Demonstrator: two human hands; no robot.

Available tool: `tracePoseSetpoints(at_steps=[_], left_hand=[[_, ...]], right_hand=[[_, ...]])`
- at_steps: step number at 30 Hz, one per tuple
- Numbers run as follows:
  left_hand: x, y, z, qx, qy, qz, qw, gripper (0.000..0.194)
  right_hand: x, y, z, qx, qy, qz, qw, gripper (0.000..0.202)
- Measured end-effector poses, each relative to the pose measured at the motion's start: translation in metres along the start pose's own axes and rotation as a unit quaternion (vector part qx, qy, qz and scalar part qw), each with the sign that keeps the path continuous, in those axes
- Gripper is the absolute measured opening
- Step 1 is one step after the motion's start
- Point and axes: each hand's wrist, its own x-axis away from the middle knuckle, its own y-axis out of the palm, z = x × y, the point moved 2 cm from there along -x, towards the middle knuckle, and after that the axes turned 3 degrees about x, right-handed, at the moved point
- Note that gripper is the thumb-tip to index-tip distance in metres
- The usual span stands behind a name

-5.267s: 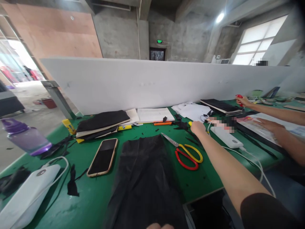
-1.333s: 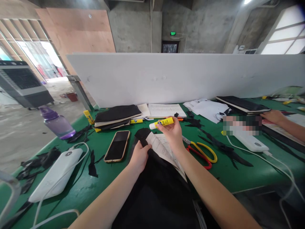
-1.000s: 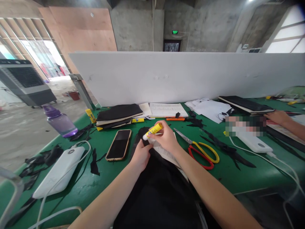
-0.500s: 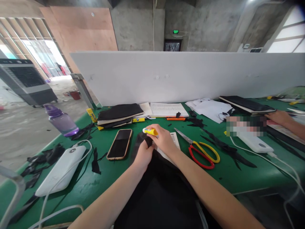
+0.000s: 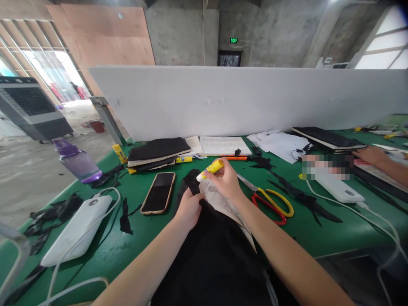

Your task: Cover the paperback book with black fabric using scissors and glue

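My right hand (image 5: 228,180) grips a yellow glue stick (image 5: 212,168), its white end pointing down and left toward the cloth. With my left hand (image 5: 189,208) I pinch black cloth (image 5: 219,255) that drapes down over the table's front edge toward me. Printed paper (image 5: 219,195) shows beneath my right hand, against the cloth. Scissors (image 5: 272,202) with one red and one yellow handle lie just right of my right hand. A phone (image 5: 158,193) lies face up left of my hands.
White power banks (image 5: 78,231) with cables lie left and right. Black-covered books (image 5: 159,151), an open notebook (image 5: 225,145), loose paper (image 5: 274,144) and black scraps (image 5: 302,195) are on the green table. A purple bottle (image 5: 78,163) stands left. Another person's hand (image 5: 372,155) is at right.
My right hand has lifted slightly to the right with the glue stick, which now tilts more steeply. More of the printed paper shows. The view has shifted slightly.
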Motion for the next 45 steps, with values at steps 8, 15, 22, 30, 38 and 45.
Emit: tracePoseSetpoints(at_steps=[8, 15, 22, 30, 38, 45], left_hand=[[0.001, -0.002, -0.001, -0.048, -0.004, -0.009, 0.999, 0.038], [0.001, -0.002, -0.003, -0.113, 0.038, -0.019, 0.993, 0.038], [-0.001, -0.007, 0.014, -0.25, 0.176, 0.053, 0.951, 0.086], [0.011, 0.004, 0.029, -0.546, 0.364, -0.172, 0.735, 0.051], [0.004, 0.003, 0.015, -0.445, 0.245, -0.18, 0.842, 0.029], [0.002, 0.003, 0.021, -0.307, 0.219, -0.111, 0.919, 0.047]], right_hand=[[0.005, 0.015, -0.005, 0.146, -0.114, -0.054, 0.981, 0.023], [-0.008, 0.0, 0.003, -0.041, -0.062, 0.096, 0.993, 0.029], [-0.008, -0.01, 0.013, -0.377, 0.248, 0.079, 0.889, 0.036], [-0.004, -0.007, 0.012, -0.392, 0.278, 0.06, 0.875, 0.038], [0.003, -0.005, -0.003, -0.432, 0.26, -0.047, 0.862, 0.024], [0.012, 0.004, -0.012, -0.441, 0.274, -0.162, 0.839, 0.023]])
